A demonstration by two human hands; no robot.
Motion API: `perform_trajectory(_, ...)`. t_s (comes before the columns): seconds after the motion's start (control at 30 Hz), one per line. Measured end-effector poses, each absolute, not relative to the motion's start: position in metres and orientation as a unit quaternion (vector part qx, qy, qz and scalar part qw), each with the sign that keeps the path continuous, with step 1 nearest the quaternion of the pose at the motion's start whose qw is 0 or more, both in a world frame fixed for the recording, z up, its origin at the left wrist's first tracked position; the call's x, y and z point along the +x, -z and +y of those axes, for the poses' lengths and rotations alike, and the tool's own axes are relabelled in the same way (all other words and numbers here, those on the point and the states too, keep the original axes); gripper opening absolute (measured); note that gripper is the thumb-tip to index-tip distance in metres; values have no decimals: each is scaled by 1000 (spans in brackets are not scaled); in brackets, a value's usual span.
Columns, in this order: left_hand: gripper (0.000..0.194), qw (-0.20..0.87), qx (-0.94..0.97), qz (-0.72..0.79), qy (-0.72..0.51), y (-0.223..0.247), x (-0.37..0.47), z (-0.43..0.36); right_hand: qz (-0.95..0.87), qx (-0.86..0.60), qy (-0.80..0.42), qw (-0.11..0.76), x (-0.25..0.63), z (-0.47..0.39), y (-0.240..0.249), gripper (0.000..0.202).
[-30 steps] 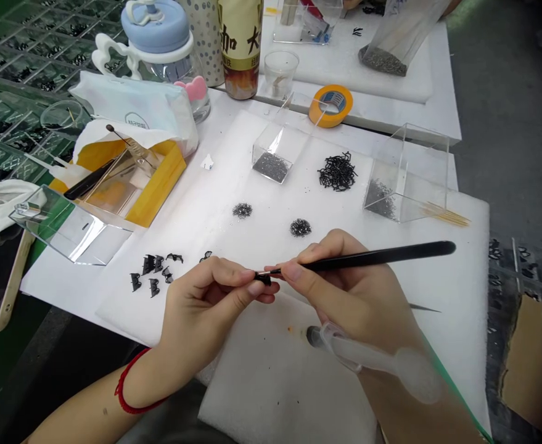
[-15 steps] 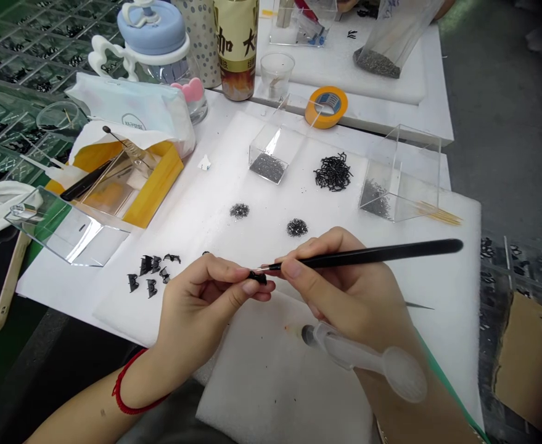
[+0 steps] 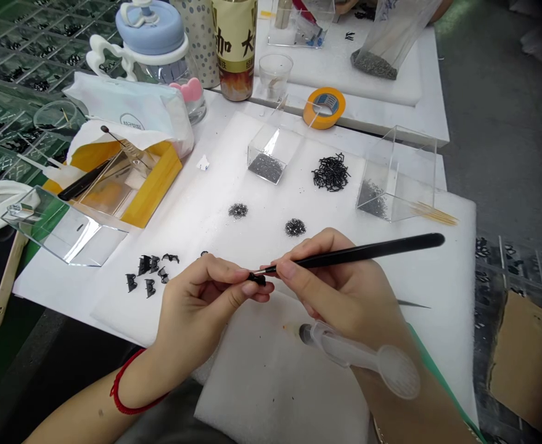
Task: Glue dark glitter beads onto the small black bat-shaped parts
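Note:
My left hand (image 3: 210, 293) pinches a small black part (image 3: 257, 279) between thumb and fingertips over the white foam. A black-handled tool (image 3: 363, 250) with a thin metal tip is in my right hand (image 3: 340, 287), and its tip touches or nearly touches the black part. A clear syringe (image 3: 358, 354) also lies within my right hand, pointing down-left, with a thin dark point sticking out on the far side of the hand. Several black winged pieces (image 3: 145, 265) lie left of my left hand. Beyond my hands are small piles of dark bits (image 3: 295, 227) and black bent pieces (image 3: 330, 172).
Clear boxes (image 3: 267, 166) with dark grains stand further back, near orange tape (image 3: 324, 108). Bottles (image 3: 153, 43) and a yellow-edged box (image 3: 153, 185) are at the left. A phone (image 3: 0, 283) lies at the left edge, cardboard (image 3: 527, 361) at the right.
The handle end of the black tool has swung left and slightly up, with its tip still at the black part. My left hand keeps its pinch. The whole view has shifted slightly.

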State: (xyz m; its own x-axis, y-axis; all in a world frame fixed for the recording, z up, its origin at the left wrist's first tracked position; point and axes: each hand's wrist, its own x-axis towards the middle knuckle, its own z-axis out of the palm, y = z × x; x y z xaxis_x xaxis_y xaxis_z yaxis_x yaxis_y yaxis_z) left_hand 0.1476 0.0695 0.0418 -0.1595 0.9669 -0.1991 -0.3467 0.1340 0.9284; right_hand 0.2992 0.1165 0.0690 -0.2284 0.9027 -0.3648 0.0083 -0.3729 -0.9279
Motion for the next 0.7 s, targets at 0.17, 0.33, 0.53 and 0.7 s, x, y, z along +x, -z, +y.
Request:
perform_trajectory(0.17,16,566,315,497,-578,-43,148,70,-422,-501,-671,348,300,117,-68,20)
perform_trajectory(0.33,17,562,322,497,-578,-44,148,70,-410,-491,-684,352,301,117,-70,21)
perform_trajectory(0.53,20,555,360,466,-587,-41,147,69,-386,-455,-719,357,303,119,-68,19)
perform_trajectory(0.7,18,558,367,446,-596,-38,147,67,-375,-442,-733,356,303,119,-69,18)
